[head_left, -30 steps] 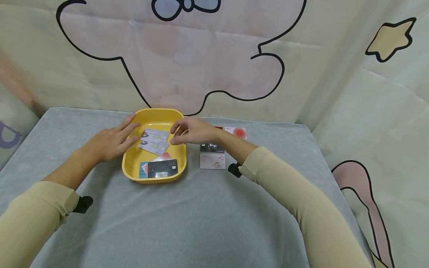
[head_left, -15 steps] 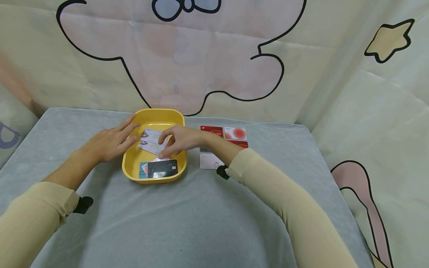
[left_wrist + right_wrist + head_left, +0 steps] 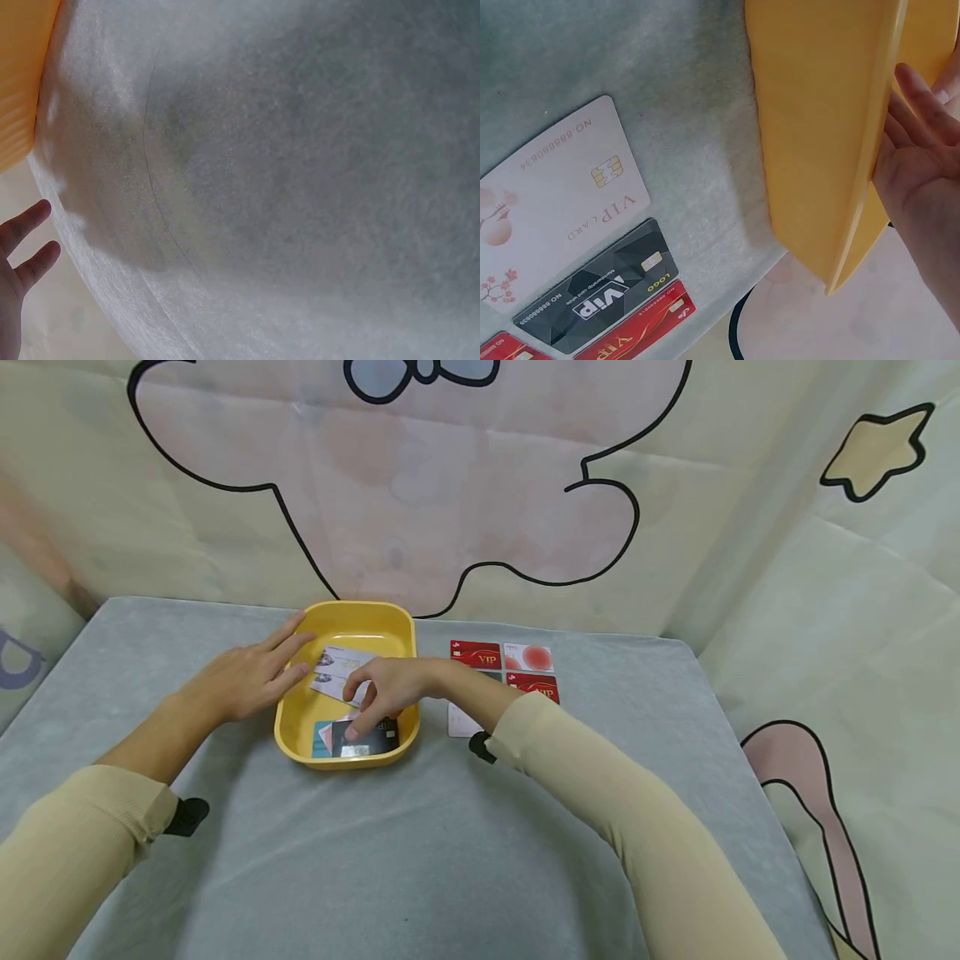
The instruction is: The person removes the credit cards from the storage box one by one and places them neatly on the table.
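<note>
A yellow tray [image 3: 362, 610] stands on the cloth-covered table. My left hand [image 3: 240, 681], fingers spread and mostly straight, rests at its left rim. My right hand [image 3: 390, 685] reaches over the right rim, fingers bent and thumb tip over a black VIP card [image 3: 381, 743] in the tray's near part. A teal card [image 3: 319, 748] and a pinkish card [image 3: 326, 737] lie partly under the black one. Two pale VIP cards [image 3: 343, 658] lie farther back, partly hidden by the right hand. In the right wrist view the right hand [image 3: 922, 165] crosses the rim, its fingertips partly hidden.
Right of the tray several cards lie in rows: a red VIP card [image 3: 475, 654], a white card with red circles [image 3: 528, 657], another red card [image 3: 532, 683], a dark card [image 3: 600, 289] and a white floral card [image 3: 562, 195]. A printed curtain [image 3: 450, 510] hangs behind the table.
My right hand has moved left and toward me, from the tray's right rim past the pale cards to the black card. My left hand has stayed in place.
</note>
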Tool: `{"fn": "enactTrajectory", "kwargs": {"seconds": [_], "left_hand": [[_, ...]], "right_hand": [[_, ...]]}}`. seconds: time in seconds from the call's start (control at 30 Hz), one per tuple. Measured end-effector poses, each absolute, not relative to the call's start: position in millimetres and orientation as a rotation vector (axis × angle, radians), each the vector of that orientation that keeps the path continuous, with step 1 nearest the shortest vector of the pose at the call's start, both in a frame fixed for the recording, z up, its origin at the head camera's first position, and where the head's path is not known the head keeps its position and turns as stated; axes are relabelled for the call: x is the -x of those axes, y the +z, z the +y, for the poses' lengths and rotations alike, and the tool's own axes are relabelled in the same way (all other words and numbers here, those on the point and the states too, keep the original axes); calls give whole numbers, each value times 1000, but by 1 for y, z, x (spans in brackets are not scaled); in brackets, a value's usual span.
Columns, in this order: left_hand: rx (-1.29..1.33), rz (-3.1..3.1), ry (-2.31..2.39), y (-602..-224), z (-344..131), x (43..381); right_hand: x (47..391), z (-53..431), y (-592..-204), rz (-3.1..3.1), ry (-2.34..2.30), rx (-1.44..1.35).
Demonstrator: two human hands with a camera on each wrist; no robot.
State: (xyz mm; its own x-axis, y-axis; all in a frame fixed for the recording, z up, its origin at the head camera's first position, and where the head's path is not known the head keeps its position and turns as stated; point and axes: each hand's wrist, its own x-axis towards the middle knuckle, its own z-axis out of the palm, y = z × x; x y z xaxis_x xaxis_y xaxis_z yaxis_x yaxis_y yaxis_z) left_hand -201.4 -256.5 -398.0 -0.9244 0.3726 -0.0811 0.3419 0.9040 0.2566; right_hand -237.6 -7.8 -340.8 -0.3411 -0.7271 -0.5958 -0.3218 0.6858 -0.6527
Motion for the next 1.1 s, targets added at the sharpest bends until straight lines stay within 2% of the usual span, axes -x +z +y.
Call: {"fn": "enactTrajectory", "kwargs": {"seconds": [1.1], "left_hand": [[-591,2946,375,-397,-257,201]], "right_hand": [[238,-21,-347,1958,-383,917]]}}
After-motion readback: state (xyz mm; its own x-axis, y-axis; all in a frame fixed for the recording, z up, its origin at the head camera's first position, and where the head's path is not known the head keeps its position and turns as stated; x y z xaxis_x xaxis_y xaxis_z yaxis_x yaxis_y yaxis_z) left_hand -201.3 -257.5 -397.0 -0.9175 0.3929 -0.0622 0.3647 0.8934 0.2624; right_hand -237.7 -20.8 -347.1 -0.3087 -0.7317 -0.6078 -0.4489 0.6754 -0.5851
